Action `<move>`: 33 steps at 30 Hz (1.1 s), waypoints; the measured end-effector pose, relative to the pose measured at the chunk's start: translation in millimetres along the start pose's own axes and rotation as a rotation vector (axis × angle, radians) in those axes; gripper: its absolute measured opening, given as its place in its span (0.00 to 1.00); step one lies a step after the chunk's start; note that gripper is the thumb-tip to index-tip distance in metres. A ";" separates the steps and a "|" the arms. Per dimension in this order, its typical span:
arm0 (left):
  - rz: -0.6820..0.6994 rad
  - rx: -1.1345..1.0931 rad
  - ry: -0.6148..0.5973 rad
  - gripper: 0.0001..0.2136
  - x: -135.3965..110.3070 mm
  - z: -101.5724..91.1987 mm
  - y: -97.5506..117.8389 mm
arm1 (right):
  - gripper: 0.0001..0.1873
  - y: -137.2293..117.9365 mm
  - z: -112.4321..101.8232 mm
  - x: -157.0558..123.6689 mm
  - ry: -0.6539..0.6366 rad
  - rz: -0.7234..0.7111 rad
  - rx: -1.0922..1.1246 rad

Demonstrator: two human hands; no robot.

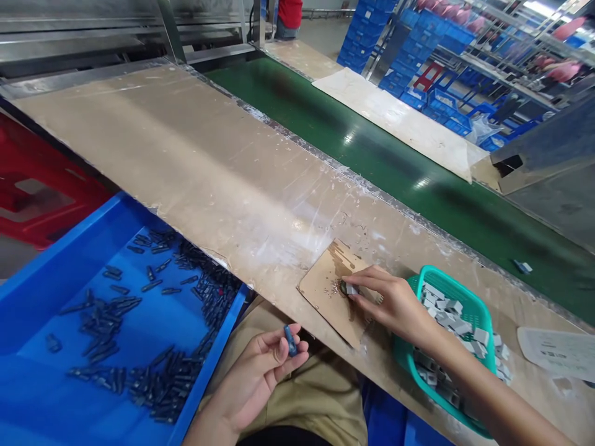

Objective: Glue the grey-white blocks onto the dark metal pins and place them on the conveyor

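My left hand (258, 371), above my lap, pinches a small dark blue plastic piece (290, 341) between thumb and fingers. Over a square of cardboard (328, 306) at the table's near edge, my right hand (400, 303) grips a small light grey block (352, 290). The block is at a dark wet-looking spot on the cardboard; whether it touches is unclear. Brown stains and tiny specks surround that spot. A green plastic basket (487, 328) full of similar grey blocks stands beside my right forearm. To my left, a large blue bin (153, 347) holds many dark blue pieces.
A green conveyor belt (297, 121) runs beyond the tan tabletop (186, 155), carrying one small part (523, 266) at right. Loose grey blocks and a whitish lid-like sheet (558, 350) lie right of the basket. A red stool (41, 186) stands left; a person in red (289, 13) is far back.
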State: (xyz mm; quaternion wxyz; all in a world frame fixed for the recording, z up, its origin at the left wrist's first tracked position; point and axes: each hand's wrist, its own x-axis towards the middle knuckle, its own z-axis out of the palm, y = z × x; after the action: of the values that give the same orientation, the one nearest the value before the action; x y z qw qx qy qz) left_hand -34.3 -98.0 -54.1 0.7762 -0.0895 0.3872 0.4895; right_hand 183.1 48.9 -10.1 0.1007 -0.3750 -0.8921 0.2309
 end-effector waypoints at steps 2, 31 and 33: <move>-0.010 -0.006 -0.022 0.14 2.2 1.8 -0.6 | 0.14 0.8 0.4 1.9 -0.011 -0.011 -0.008; 0.085 0.115 -0.202 0.13 7.0 73.2 -14.9 | 0.19 -57.0 -14.2 -49.8 0.242 -0.067 0.389; 0.108 0.139 -0.182 0.13 8.7 74.5 -15.5 | 0.18 -55.2 -12.5 -50.9 0.243 -0.060 0.388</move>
State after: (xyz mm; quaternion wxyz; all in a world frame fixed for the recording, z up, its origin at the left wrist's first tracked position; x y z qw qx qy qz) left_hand 18.7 -61.2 -12.8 0.7849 0.0305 0.3526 0.5087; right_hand 188.7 -17.1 27.4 0.2843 -0.3472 -0.8230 0.3482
